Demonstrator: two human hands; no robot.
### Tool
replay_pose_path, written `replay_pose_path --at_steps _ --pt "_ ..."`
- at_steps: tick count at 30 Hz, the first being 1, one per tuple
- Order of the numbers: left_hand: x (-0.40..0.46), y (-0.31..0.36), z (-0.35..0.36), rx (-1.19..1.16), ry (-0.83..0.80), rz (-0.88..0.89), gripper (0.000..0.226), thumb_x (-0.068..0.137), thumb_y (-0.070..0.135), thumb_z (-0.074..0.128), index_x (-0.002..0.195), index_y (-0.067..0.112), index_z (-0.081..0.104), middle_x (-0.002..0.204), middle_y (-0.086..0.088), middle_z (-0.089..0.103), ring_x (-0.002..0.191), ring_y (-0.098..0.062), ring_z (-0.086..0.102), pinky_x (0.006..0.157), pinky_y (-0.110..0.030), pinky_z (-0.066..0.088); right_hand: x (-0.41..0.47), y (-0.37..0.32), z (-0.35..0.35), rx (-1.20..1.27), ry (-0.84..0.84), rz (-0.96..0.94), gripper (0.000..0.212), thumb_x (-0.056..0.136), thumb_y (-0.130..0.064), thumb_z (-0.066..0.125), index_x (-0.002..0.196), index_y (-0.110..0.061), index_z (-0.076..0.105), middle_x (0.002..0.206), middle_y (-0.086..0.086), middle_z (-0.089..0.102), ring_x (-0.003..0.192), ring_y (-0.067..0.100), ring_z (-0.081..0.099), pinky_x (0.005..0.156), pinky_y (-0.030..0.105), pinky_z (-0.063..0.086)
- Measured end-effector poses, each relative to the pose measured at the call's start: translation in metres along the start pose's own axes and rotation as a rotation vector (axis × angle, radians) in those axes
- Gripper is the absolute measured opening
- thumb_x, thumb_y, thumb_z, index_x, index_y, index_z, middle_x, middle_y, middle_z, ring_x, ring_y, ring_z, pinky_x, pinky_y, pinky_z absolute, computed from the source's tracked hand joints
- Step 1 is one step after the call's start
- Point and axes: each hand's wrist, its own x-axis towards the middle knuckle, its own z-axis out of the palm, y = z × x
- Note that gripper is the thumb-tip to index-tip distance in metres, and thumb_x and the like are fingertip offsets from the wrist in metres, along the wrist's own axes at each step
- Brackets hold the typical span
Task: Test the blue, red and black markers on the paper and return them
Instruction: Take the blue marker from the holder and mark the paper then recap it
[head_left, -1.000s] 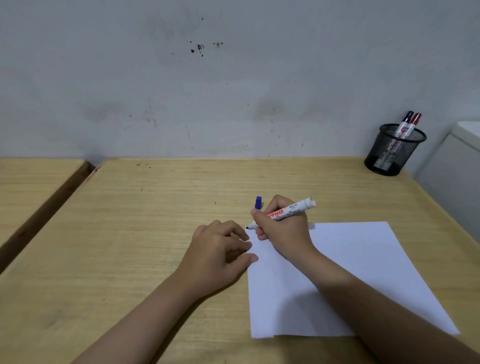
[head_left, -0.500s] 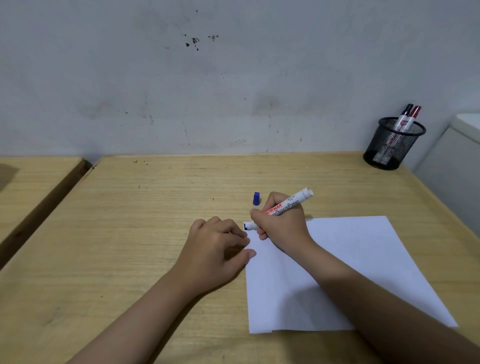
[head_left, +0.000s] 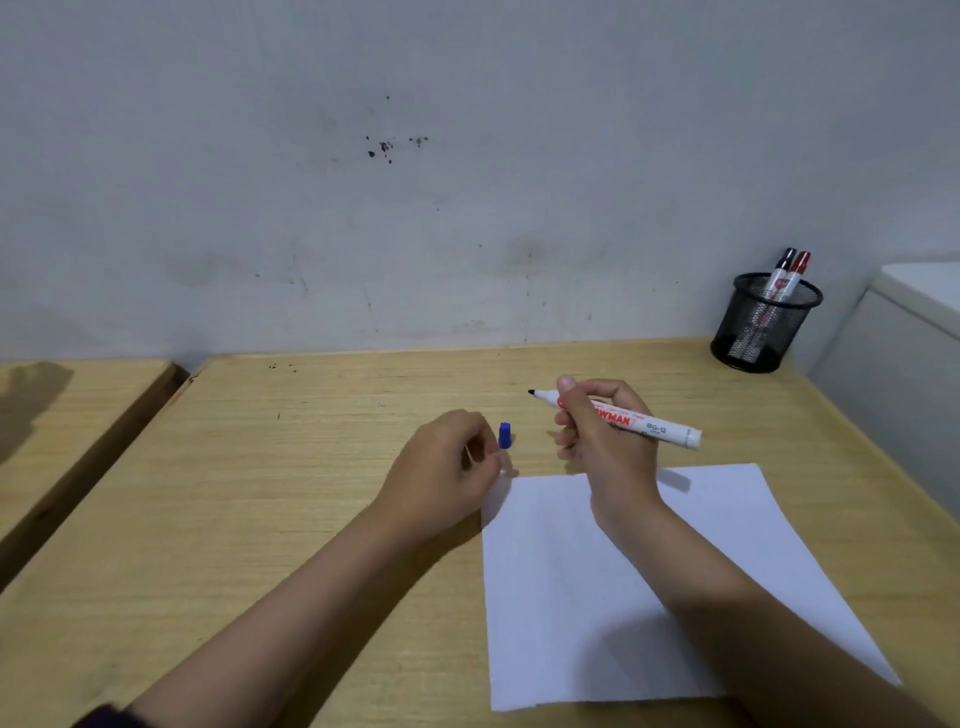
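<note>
My right hand (head_left: 602, 441) grips a white marker (head_left: 660, 429) with red lettering. It is uncapped, lies nearly level above the table past the paper's far edge, and its dark tip points left. A small blue cap (head_left: 504, 435) stands upright on the wood. My left hand (head_left: 441, 467) has curled fingers whose tips are right beside the cap; whether they touch it I cannot tell. The white paper (head_left: 597, 597) lies near the front right and looks unmarked. A black marker (head_left: 785, 260) and a red marker (head_left: 801, 262) stand in a black mesh holder (head_left: 756, 338) at the back right.
The wooden table (head_left: 260, 493) runs up to a grey wall. A second wooden surface (head_left: 67, 415) sits to the left across a gap. A white cabinet (head_left: 904, 364) borders the table's right side.
My right hand lifted the marker off the paper's corner and swung its tip up and to the left. My left hand left the paper's edge and moved up to the blue cap.
</note>
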Motion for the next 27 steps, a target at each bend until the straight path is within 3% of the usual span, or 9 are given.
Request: replay_pose_path --at_steps 2,4,8,12,15,17,21,27 --pt "0.015 0.003 0.003 -0.027 0.037 0.006 0.016 0.082 0.018 0.060 0.098 0.020 0.060 0.093 0.005 0.057 0.081 -0.009 0.056 0.071 -0.025 0.048 -0.001 -0.007 -0.003 -0.014 -0.037 -0.026 0.016 0.079 -0.024 0.073 0.078 -0.012 0.062 0.059 0.002 0.065 0.040 0.012 0.049 0.040 0.022 0.041" --pt "0.029 0.002 0.006 0.014 -0.054 -0.009 0.032 0.082 0.013 0.061 0.112 0.022 0.059 0.106 0.002 0.054 0.090 -0.013 0.056 0.079 -0.028 0.049 -0.003 -0.011 -0.008 -0.035 -0.075 -0.069 0.015 0.079 -0.020 0.073 0.077 -0.008 0.063 0.058 0.002 0.065 0.038 0.013 0.046 0.038 0.022 0.038" --pt "0.044 0.004 0.008 0.123 -0.201 -0.062 0.030 0.076 0.002 0.057 0.099 0.016 0.069 0.098 -0.007 0.065 0.088 -0.021 0.062 0.077 -0.033 0.051 -0.005 -0.017 -0.023 -0.067 -0.138 -0.116 0.008 0.077 -0.013 0.074 0.078 -0.009 0.067 0.064 0.007 0.065 0.042 0.016 0.046 0.041 0.026 0.040" --pt "0.045 0.010 0.000 -0.275 -0.109 -0.218 0.014 0.077 0.003 0.067 0.084 0.014 0.071 0.072 0.000 0.066 0.067 -0.011 0.059 0.067 -0.021 0.047 -0.008 -0.023 -0.037 -0.077 -0.207 -0.155 0.007 0.071 -0.018 0.070 0.077 -0.016 0.071 0.069 0.009 0.067 0.044 0.017 0.047 0.041 0.027 0.042" --pt "0.040 0.023 -0.013 -0.733 -0.132 -0.253 0.009 0.081 0.004 0.067 0.087 0.009 0.069 0.062 0.003 0.065 0.061 -0.008 0.059 0.064 -0.018 0.049 -0.011 -0.026 -0.041 -0.095 -0.218 -0.189 0.005 0.068 -0.019 0.069 0.072 -0.018 0.072 0.069 0.010 0.067 0.043 0.013 0.048 0.040 0.026 0.042" --pt "0.036 0.031 -0.020 -0.884 -0.162 -0.261 0.009 0.083 0.002 0.062 0.088 0.007 0.068 0.060 0.006 0.066 0.059 -0.007 0.062 0.066 -0.017 0.053 -0.013 -0.028 -0.041 -0.094 -0.223 -0.212 0.004 0.069 -0.017 0.068 0.071 -0.017 0.072 0.067 0.006 0.069 0.044 0.010 0.050 0.040 0.024 0.042" --pt "0.029 0.044 -0.026 -0.986 -0.183 -0.263 0.013 0.085 0.001 0.058 0.085 0.008 0.069 0.069 0.002 0.071 0.066 -0.008 0.065 0.070 -0.018 0.055 -0.019 -0.036 -0.040 -0.087 -0.242 -0.244 0.005 0.070 -0.013 0.067 0.073 -0.013 0.071 0.063 0.004 0.069 0.042 0.010 0.050 0.039 0.026 0.041" --pt "0.021 0.060 -0.034 -0.963 -0.243 -0.221 0.011 0.085 0.001 0.058 0.088 0.004 0.068 0.071 -0.002 0.071 0.064 -0.010 0.063 0.069 -0.019 0.054 -0.027 -0.047 -0.037 -0.126 -0.297 -0.276 0.005 0.070 -0.013 0.067 0.074 -0.011 0.070 0.064 0.008 0.069 0.047 0.011 0.055 0.038 0.025 0.042"
